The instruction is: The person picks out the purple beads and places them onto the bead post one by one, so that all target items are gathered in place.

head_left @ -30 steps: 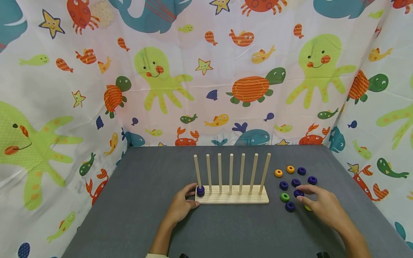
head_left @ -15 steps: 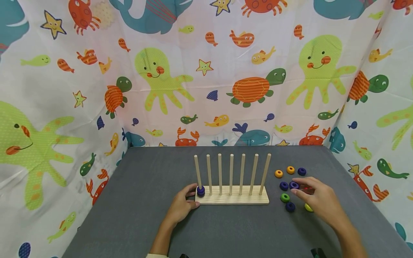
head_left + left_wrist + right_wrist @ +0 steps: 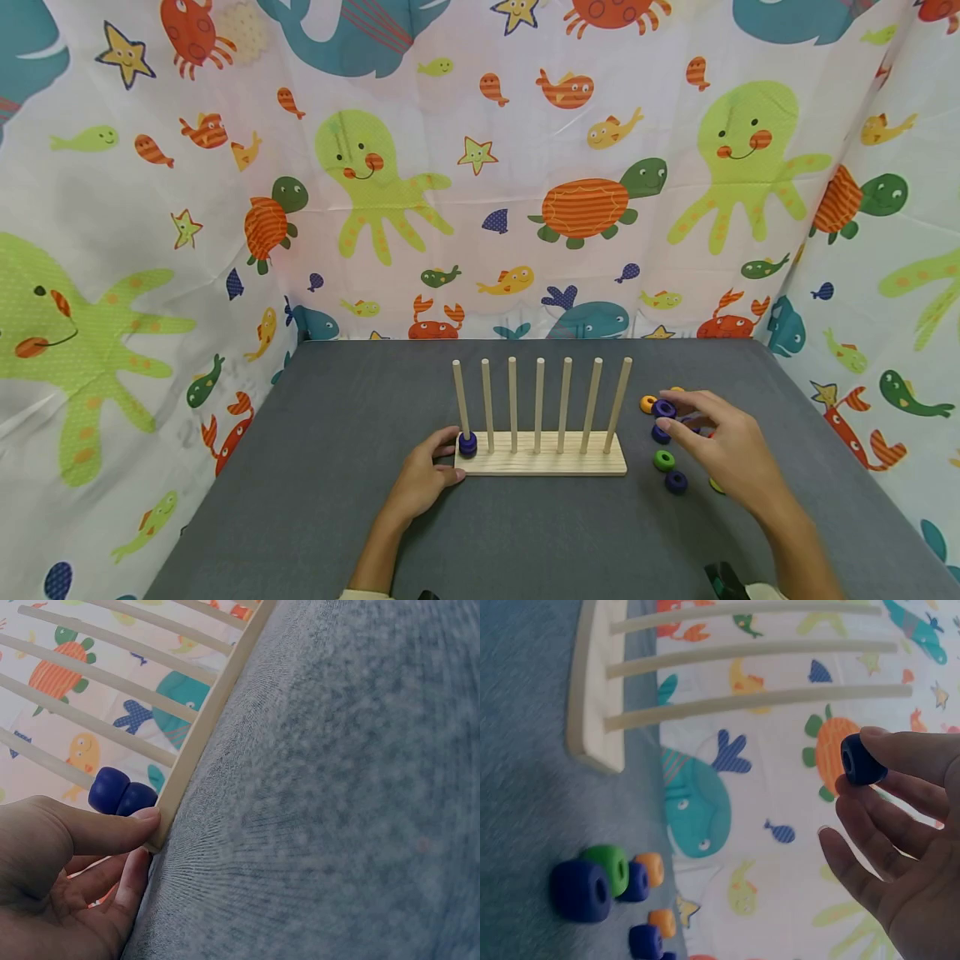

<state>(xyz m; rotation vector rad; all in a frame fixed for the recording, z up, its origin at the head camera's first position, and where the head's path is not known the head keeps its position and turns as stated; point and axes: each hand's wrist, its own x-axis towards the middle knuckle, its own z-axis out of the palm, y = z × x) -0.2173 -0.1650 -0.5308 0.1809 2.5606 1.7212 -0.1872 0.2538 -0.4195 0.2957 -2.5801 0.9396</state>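
A pale wooden pegboard [image 3: 540, 464] with several upright pegs stands mid-table. Two dark blue beads [image 3: 467, 445] are stacked at the foot of its leftmost peg. My left hand [image 3: 420, 475] grips the board's left end, thumb at the front edge beside those beads [image 3: 109, 791]. Right of the board, my right hand [image 3: 727, 454] pinches one dark blue ring bead [image 3: 862, 760] between thumb and fingers, raised above the loose beads. In the right wrist view, the bead's hole faces the pegs.
Loose beads lie right of the board: an orange bead [image 3: 647, 404], a green bead [image 3: 663, 460], a blue bead [image 3: 677, 482] and others, some partly hidden by my right hand. A sea-animal curtain [image 3: 480, 167] hangs behind the grey table [image 3: 360, 400].
My right hand has picked up a blue bead from the loose group and moved it left and farther back. My left hand stays on the board.
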